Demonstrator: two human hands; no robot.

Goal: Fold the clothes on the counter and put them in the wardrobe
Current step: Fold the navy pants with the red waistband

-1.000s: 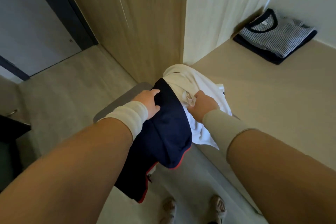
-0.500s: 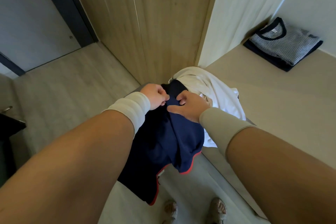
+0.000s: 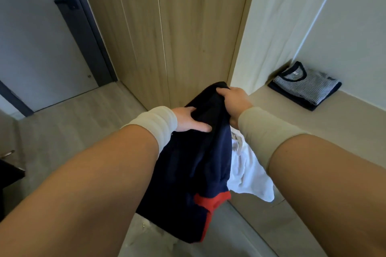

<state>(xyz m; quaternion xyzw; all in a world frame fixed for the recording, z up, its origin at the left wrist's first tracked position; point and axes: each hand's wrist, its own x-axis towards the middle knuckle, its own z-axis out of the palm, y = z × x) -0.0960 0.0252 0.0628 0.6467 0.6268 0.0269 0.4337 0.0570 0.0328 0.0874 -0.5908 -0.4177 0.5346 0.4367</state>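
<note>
Room: I see a counter point(image 3: 313, 152) beside the closed wardrobe point(image 3: 188, 37).
Left hand point(image 3: 189, 120): grips the navy garment point(image 3: 188, 162) off the counter's near edge.
Right hand point(image 3: 234, 100): pinches its top, probably to shake it open.
Back corner: folded shirts point(image 3: 305, 85) wait.
White cloth point(image 3: 248, 175): overhangs the edge.

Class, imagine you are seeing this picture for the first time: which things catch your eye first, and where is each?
First the navy garment with red trim, hanging at centre, gripped by the left hand and the right hand. Just right of it a white garment hangs over the counter edge. At the counter's far right corner lies a folded striped shirt.
</note>
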